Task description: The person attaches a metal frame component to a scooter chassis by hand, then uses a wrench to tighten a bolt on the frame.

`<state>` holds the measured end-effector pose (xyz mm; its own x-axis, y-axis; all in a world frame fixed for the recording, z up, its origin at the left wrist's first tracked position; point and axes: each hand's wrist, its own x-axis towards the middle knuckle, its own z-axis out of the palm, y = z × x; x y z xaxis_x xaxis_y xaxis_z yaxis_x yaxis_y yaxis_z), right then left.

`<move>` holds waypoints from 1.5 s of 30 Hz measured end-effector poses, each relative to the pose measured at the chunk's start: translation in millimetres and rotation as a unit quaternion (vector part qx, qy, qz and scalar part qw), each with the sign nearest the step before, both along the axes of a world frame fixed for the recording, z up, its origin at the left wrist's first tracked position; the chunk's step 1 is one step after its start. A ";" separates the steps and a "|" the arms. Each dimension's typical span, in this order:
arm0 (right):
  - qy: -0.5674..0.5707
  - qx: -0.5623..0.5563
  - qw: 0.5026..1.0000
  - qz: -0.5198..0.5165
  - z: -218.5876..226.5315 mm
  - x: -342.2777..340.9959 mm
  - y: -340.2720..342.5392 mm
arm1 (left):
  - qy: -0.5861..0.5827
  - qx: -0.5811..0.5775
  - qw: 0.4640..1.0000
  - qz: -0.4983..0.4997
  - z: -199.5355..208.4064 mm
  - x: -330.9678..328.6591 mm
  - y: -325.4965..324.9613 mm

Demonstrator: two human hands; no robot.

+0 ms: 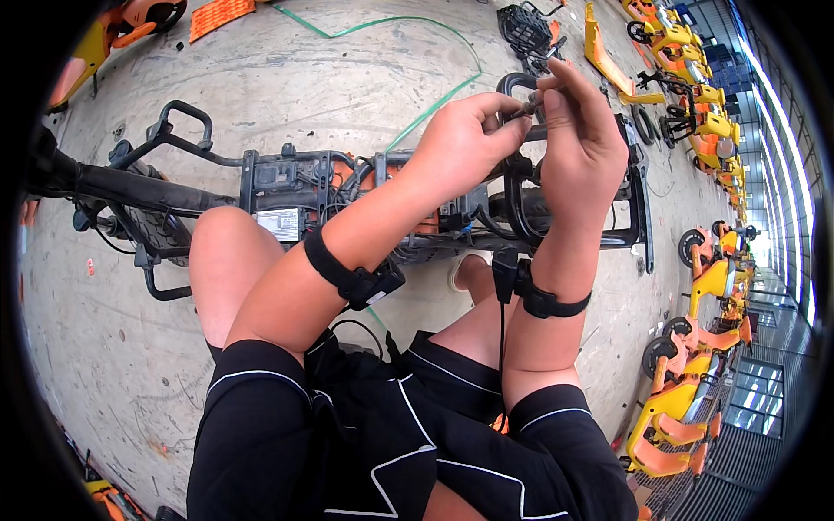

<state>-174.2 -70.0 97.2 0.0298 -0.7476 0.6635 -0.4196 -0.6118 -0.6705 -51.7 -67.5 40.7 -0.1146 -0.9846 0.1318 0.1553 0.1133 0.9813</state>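
My left hand [465,139] pinches a small dark bolt-like piece [526,110] between thumb and fingertips. On the piece's other side, my right hand [584,143] closes its thumb and forefinger at the end of it, with the other fingers raised. The fingers cover most of the piece, so its exact kind is hard to make out. Both hands are above the rear part of a stripped scooter frame [643,195], close to a black looped tube [512,204]. Wires and a dark boxy unit [287,178] sit in the middle of the frame.
The frame's front fork and wheel [148,217] lie to the left, by my knee. A green strap [417,22] trails over the concrete floor. Black parts [526,30] and a yellow panel [604,52] lie at the back. Yellow scooters [708,286] line the right side.
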 end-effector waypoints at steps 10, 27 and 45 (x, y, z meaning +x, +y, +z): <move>-0.024 0.034 0.999 0.025 2.2 -1.1 3.0 | -0.014 0.011 1.000 -0.006 3.1 1.3 -0.4; 0.053 0.010 0.999 0.005 5.4 -1.8 4.5 | -0.075 -0.049 0.994 0.054 4.5 0.1 1.7; -0.217 0.049 0.973 0.070 10.6 -36.6 25.6 | 0.096 0.010 0.995 0.006 36.3 30.7 7.6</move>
<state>-210.8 -44.4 107.8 -0.1314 -0.8161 0.5628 -0.0021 -0.5675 -0.8234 -20.9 -59.9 77.0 -0.0778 -0.9885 0.1298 0.3381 0.0964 0.9362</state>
